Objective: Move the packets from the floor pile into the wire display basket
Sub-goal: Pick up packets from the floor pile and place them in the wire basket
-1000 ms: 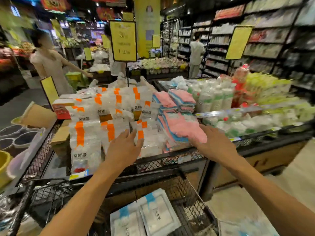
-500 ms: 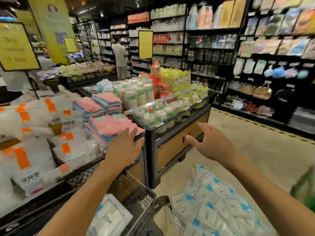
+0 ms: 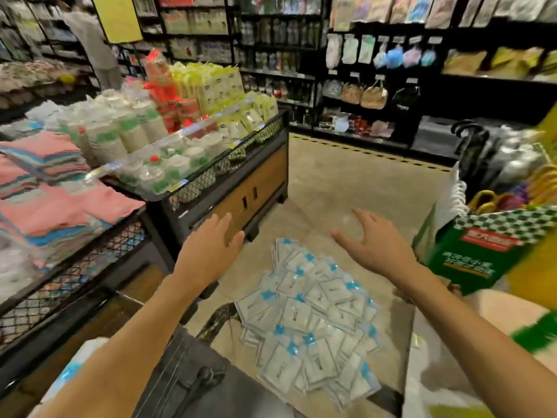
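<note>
Head view: both hands, left hand (image 3: pixel 211 245) & right hand (image 3: pixel 375 242), empty above floor packets (image 3: pixel 313 324).

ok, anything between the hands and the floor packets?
Nothing visible. The left hand and right hand are open and empty above the packet pile, with only bare floor around it.

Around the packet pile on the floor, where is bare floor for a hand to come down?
Bare floor lies beyond the packet pile, toward the wooden display stand and the far shelves. It is crowded on the pile's right, by the green box.
</note>
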